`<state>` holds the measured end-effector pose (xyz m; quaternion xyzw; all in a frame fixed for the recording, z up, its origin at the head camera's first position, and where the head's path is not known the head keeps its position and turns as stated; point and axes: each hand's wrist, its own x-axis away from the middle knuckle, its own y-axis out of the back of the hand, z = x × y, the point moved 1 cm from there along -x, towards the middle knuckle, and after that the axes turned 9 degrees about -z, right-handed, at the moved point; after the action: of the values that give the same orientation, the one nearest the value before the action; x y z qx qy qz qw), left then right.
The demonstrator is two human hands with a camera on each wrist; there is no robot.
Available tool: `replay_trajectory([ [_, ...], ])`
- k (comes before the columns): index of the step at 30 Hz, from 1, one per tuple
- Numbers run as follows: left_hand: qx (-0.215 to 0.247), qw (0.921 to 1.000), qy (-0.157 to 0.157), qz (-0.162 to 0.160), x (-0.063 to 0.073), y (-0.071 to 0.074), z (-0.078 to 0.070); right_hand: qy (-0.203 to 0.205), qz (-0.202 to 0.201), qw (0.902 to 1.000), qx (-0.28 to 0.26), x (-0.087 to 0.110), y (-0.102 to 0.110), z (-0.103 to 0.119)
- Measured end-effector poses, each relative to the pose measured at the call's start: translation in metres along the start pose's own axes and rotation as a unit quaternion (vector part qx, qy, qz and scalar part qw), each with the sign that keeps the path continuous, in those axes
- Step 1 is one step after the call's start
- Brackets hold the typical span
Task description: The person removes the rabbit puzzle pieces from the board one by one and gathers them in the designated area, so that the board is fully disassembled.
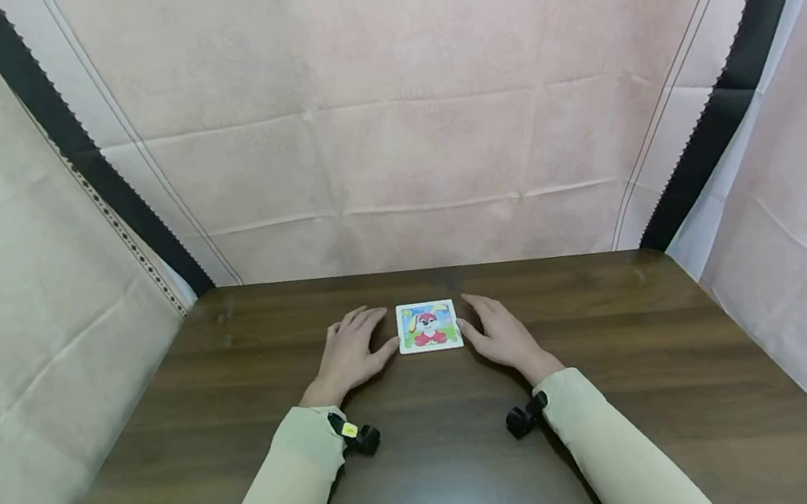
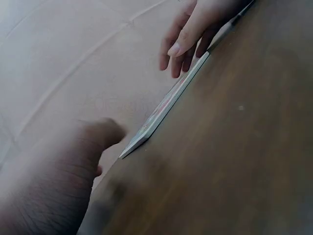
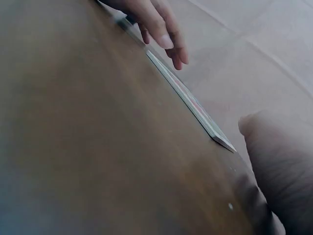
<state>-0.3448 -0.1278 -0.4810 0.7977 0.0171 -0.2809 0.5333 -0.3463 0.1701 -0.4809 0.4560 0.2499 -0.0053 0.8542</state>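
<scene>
A small flat picture board [image 1: 429,326] with a white border lies on the brown table. Its picture is a pink long-eared cartoon animal on a blue and green ground. To its left is my left hand [image 1: 355,350], fingers spread and thumb tip right at the board's left edge. My right hand [image 1: 500,334] mirrors it on the other side, its thumb close to the right edge. Seen edge-on in the left wrist view, the board [image 2: 166,105] looks thin and lies flat. Neither hand grips anything.
The wood-grain table [image 1: 427,442] runs back to a pale creased fabric wall [image 1: 407,159]. More fabric hangs at both sides, with dark strips [image 1: 731,90] along the corners. A small black camera [image 1: 369,439] is strapped to each wrist over light sleeves.
</scene>
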Motion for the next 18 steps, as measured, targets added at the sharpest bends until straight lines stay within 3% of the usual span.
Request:
replay_trajectory([
  [6, 0.047, 0.9978, -0.030, 0.035, -0.008, -0.006, -0.001, 0.028, 0.021, 0.9985, -0.042, -0.024, -0.016, -0.002],
  [13, 0.033, 0.9941, -0.049, 0.091, -0.013, -0.010, -0.003, 0.077, 0.034, 0.9934, -0.078, -0.052, -0.032, 0.005],
  [18, 0.042, 0.9939, -0.048, 0.090, -0.018, -0.011, -0.001, 0.097, 0.037, 0.9908, -0.086, -0.065, -0.040, 0.010],
])
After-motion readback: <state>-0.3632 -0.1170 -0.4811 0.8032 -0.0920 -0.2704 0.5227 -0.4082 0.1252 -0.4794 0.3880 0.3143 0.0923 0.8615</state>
